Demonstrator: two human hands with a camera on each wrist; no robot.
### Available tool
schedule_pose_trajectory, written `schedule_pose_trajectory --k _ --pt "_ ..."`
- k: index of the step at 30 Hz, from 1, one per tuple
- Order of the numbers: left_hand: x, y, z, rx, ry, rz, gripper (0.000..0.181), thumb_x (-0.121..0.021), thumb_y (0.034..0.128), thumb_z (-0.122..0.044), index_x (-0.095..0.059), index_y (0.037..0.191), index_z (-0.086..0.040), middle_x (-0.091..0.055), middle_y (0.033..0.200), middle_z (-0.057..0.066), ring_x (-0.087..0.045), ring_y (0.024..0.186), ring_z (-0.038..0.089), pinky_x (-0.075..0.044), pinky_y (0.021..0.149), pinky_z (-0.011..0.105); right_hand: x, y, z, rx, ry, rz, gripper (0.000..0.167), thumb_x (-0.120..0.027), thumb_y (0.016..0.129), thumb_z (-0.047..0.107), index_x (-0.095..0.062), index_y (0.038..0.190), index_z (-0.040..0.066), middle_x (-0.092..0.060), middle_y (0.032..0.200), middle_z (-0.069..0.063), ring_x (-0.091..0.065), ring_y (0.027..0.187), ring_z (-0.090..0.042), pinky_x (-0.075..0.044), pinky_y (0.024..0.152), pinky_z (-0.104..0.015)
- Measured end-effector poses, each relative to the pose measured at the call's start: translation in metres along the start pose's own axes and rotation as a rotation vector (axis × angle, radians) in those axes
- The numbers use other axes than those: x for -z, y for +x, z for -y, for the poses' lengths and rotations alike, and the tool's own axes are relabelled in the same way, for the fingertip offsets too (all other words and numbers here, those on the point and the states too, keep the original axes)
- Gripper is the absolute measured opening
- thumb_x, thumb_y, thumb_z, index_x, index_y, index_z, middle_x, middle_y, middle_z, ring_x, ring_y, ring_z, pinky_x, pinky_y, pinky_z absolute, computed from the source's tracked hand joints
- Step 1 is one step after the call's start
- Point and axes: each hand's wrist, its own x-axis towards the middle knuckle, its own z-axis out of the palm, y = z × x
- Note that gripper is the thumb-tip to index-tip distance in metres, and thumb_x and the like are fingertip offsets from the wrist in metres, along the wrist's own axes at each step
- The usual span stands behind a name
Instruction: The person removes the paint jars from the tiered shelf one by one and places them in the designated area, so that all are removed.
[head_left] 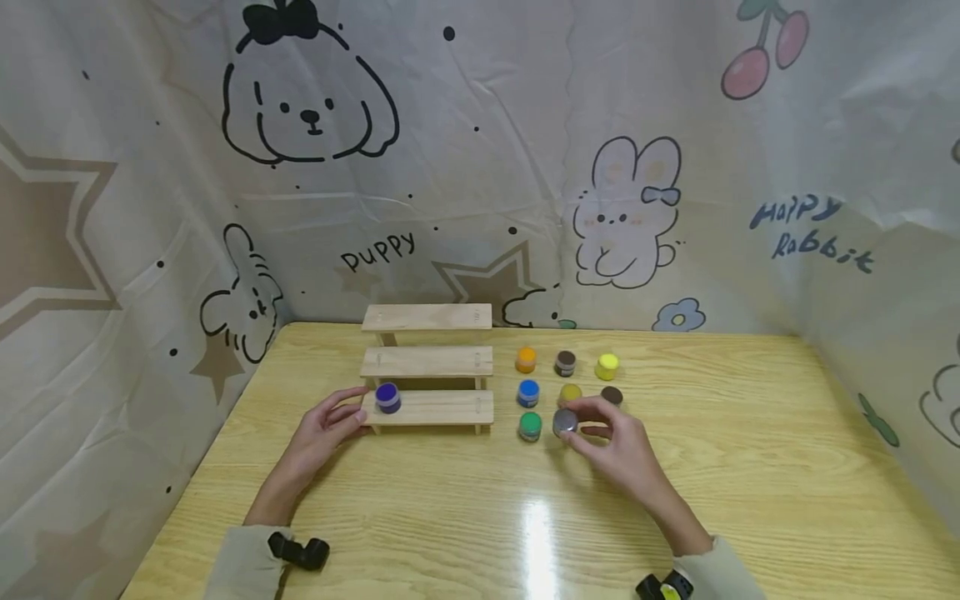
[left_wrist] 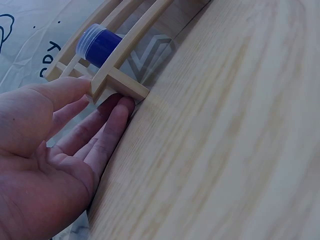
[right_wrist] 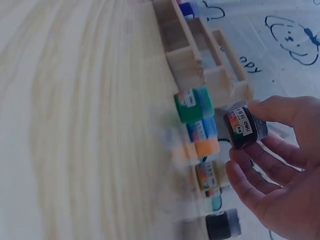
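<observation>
A three-step wooden display stand [head_left: 427,408] stands on the table, with a purple-blue paint jar [head_left: 387,398] on the left of its lowest step. My left hand [head_left: 328,429] grips the left end of that step; in the left wrist view the thumb [left_wrist: 70,92] lies against the step's end and the other fingers reach below it. My right hand [head_left: 617,446] pinches a dark grey paint jar [head_left: 565,422] between thumb and fingers. In the right wrist view this jar [right_wrist: 245,127] shows a printed label and looks lifted off the table.
Right of the stand are paint jars in loose rows: orange [head_left: 527,360], dark brown [head_left: 566,363], yellow [head_left: 607,367], blue [head_left: 528,393], mustard [head_left: 571,394], another dark one [head_left: 612,396] and green [head_left: 530,427]. A printed curtain [head_left: 480,167] hangs behind the table.
</observation>
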Motion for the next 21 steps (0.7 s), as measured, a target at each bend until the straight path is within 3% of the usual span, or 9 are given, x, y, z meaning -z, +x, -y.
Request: schedule_pose_trajectory --k 5,16,21 --pt "0.001 0.000 0.000 0.009 0.003 -0.001 0.050 -0.063 0.1039 -0.011 -0.046 0.148 0.006 -0.067 0.122 0.016 -0.071 0.101 0.012 -0.060 0.092 0.032 0.001 0.001 -0.010 -0.033 -0.037 0.009 0.039 -0.082 0.088 0.007 -0.067 0.124 0.004 -0.068 0.118 -0.011 -0.066 0.110 -0.030 -0.061 0.092 -0.040" --pt "0.001 0.000 -0.001 0.019 0.011 -0.005 0.050 -0.063 0.1038 -0.011 -0.046 0.148 0.006 -0.069 0.120 0.011 -0.071 0.101 0.012 -0.060 0.092 0.031 0.003 0.002 -0.020 -0.084 -0.115 0.023 0.035 -0.081 0.089 0.004 -0.068 0.121 0.001 -0.069 0.118 -0.014 -0.067 0.109 -0.032 -0.062 0.090 -0.038" --pt "0.000 0.000 -0.001 0.013 0.010 0.001 0.050 -0.063 0.1039 -0.011 -0.046 0.148 0.006 -0.067 0.122 0.018 -0.071 0.101 0.012 -0.060 0.092 0.031 0.005 0.003 -0.019 -0.108 -0.140 0.022 0.034 -0.080 0.090 0.006 -0.068 0.121 0.001 -0.069 0.117 -0.014 -0.067 0.109 -0.031 -0.061 0.090 -0.039"
